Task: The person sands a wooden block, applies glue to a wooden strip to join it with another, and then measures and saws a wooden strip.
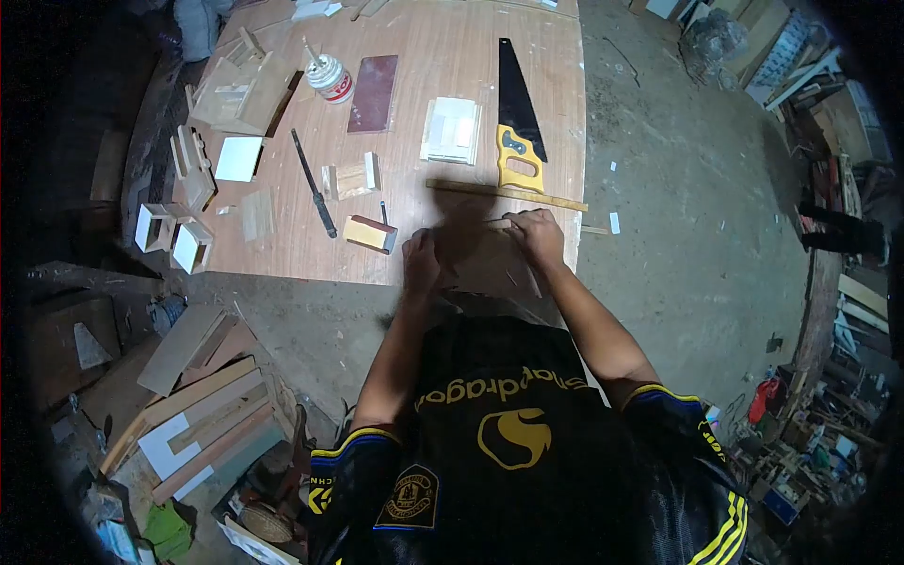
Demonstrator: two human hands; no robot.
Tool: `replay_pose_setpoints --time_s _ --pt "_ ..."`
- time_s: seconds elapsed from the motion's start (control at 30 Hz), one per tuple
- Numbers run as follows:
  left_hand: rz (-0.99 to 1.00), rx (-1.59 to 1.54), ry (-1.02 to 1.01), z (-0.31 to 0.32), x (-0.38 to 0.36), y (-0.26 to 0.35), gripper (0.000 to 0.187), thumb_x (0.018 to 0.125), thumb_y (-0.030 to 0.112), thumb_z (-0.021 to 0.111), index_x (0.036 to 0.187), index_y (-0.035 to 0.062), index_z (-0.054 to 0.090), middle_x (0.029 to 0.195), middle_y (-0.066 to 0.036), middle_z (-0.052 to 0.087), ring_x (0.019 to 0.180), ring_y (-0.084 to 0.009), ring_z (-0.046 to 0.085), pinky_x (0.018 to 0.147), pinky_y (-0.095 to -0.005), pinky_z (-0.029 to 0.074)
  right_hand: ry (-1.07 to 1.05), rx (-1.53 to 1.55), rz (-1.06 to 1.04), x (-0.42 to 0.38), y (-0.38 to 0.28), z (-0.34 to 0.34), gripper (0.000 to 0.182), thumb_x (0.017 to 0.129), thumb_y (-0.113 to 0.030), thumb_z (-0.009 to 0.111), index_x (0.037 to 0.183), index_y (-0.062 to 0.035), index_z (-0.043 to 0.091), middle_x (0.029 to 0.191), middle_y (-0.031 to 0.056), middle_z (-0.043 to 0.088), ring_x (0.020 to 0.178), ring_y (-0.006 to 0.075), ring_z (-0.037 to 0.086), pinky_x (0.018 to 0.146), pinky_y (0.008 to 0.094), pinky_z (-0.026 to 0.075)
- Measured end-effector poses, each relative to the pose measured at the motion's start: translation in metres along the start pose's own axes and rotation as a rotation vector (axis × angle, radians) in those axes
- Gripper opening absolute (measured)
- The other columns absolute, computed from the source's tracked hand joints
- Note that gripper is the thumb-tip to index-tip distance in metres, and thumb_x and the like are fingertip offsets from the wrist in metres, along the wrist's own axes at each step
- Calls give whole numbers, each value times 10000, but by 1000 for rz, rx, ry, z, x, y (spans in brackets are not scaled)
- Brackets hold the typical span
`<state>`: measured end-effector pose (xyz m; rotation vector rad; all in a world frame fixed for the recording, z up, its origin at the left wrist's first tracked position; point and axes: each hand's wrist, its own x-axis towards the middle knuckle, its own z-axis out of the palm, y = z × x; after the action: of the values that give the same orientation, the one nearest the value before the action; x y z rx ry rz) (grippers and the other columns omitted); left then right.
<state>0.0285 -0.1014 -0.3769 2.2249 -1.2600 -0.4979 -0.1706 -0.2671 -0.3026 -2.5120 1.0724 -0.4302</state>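
My right hand (539, 237) is closed near the table's right front corner, its fingers on a thin wooden strip (497, 224) that shows at the fingertips. My left hand (421, 260) is closed at the front edge, and whatever it grips is hidden in the shadow. Just beyond both hands lies a long narrow wooden strip (556, 200), its end past the table's right edge. Above it rests a handsaw (521, 113) with a yellow handle. A small block with a tan face (367, 234) sits left of my left hand.
On the wooden table (443, 38) are a chisel-like tool (314, 184), a labelled jar (330, 79), a dark red board (373, 94), a stack of small panels (452, 130) and a small wooden box (247, 94). Scrap boards (202, 424) lie on the floor at lower left.
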Motion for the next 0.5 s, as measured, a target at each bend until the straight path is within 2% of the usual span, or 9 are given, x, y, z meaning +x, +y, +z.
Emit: replay_pose_setpoints --time_s 0.07,0.13,0.27,0.37,0.5 --pt "56 16 -8 -7 -3 3 452 835 107 598 1269 0 531 1274 -191 529 1116 -406 490 966 -471 406 -41 -30 -27 6 -5 5 203 753 -237 727 946 -172 724 832 20 680 836 250 599 729 365 504" --pt "108 -20 4 -30 -6 20 432 848 180 519 1257 46 563 1276 -149 541 1103 -393 492 976 -453 402 -53 -27 -38 9 -9 12 202 757 -237 722 948 -173 722 838 20 679 843 252 601 732 367 505" --pt "110 -69 4 -30 -8 11 445 839 167 526 1260 25 556 1289 -168 543 1138 -379 484 1008 -447 381 -91 -56 -46 13 -9 18 211 759 -215 710 968 -183 719 867 16 680 856 252 608 740 371 511" --pt "95 -216 36 -34 -5 12 463 832 170 566 1261 -2 548 1267 -193 559 1144 -384 507 1001 -450 394 -78 -30 -79 15 -7 22 212 760 -195 705 971 -185 716 880 11 679 851 250 607 746 368 512" --pt "56 -350 65 -44 -2 16 447 835 163 611 1236 -27 554 1178 -213 605 1094 -391 562 958 -445 434 -94 -61 -113 21 -6 30 187 788 -239 689 970 -205 717 858 11 680 854 238 601 735 361 510"
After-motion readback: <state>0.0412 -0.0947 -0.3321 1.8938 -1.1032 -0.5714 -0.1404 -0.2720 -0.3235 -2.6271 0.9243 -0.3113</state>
